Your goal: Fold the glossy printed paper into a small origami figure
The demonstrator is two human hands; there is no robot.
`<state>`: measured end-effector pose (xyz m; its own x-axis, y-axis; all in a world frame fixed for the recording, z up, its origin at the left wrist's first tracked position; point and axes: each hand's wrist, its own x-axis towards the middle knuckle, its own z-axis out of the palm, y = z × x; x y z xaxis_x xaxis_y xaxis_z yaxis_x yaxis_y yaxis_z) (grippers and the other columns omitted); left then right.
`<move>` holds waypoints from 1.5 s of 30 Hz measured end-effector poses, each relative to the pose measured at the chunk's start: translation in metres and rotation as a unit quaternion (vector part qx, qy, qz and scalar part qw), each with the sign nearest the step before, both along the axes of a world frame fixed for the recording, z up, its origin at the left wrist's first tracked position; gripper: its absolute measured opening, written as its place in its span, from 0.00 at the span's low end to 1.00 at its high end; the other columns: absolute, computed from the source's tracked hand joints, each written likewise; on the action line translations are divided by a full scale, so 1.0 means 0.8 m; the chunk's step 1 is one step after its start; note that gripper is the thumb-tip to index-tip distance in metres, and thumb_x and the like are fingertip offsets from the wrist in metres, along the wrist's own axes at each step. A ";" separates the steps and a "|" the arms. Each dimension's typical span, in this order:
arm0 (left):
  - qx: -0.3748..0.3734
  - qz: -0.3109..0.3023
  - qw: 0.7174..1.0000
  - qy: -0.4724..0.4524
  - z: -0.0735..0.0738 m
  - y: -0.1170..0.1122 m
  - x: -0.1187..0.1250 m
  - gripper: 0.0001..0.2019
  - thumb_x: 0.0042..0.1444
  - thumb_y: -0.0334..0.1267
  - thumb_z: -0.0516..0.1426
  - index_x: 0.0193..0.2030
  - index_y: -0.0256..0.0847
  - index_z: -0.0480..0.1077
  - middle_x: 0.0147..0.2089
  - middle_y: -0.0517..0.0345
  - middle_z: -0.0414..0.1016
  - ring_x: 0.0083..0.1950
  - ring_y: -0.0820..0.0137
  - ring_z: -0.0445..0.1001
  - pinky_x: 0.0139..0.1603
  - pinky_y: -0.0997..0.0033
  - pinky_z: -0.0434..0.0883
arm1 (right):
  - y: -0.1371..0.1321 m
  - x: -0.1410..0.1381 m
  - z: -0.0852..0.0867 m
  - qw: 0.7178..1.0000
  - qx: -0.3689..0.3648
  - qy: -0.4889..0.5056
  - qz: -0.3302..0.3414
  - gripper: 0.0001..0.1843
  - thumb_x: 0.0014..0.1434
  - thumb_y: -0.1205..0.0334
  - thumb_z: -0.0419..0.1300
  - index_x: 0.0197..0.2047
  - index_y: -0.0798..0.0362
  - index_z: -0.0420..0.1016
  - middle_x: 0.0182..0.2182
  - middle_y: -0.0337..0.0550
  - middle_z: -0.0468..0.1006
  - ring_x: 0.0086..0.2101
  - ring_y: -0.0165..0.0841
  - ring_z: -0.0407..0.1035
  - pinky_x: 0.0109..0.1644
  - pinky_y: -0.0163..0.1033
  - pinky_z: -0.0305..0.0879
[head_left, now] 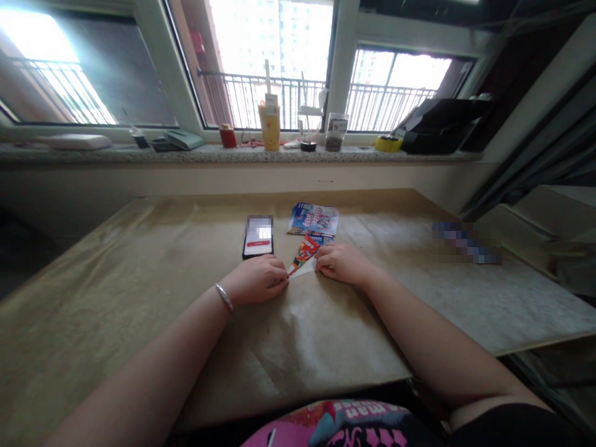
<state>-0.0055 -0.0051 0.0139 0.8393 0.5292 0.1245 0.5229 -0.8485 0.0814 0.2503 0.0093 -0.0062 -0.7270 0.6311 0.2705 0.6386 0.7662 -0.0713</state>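
A colourful printed sheet of paper, folded into a narrow pointed shape, lies on the paper-covered table between my hands. My left hand, with a silver bracelet on the wrist, is closed in a pinch on the paper's near tip. My right hand is closed with its fingers pressed on the paper's right edge. Just behind lies a second colourful sheet, flat. A black phone with a lit screen lies left of it.
A stone window sill runs behind the table, with a yellow cup, a red jar, a glass jar, a yellow tape roll and a black device on it. A blurred object lies on the table's right side.
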 end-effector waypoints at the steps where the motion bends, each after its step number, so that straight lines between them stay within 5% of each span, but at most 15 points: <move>1: 0.000 -0.001 1.000 -0.001 0.000 0.000 0.000 0.12 0.60 0.37 0.50 0.35 0.40 0.75 0.35 0.55 0.74 0.37 0.71 0.70 0.39 0.73 0.67 | 0.000 0.001 0.000 1.000 -0.003 0.000 -0.002 0.11 0.55 0.68 0.56 0.32 0.48 0.79 0.38 0.40 0.78 0.40 0.33 0.70 0.41 0.35 0.61; 45: -0.003 -0.005 1.000 -0.003 -0.004 0.001 -0.003 0.11 0.58 0.35 0.51 0.34 0.40 0.74 0.36 0.55 0.74 0.37 0.70 0.70 0.39 0.72 0.66 | 0.013 0.050 0.000 0.995 -0.056 -0.016 -0.082 0.10 0.52 0.68 0.56 0.32 0.48 0.79 0.40 0.39 0.79 0.38 0.32 0.72 0.39 0.33 0.62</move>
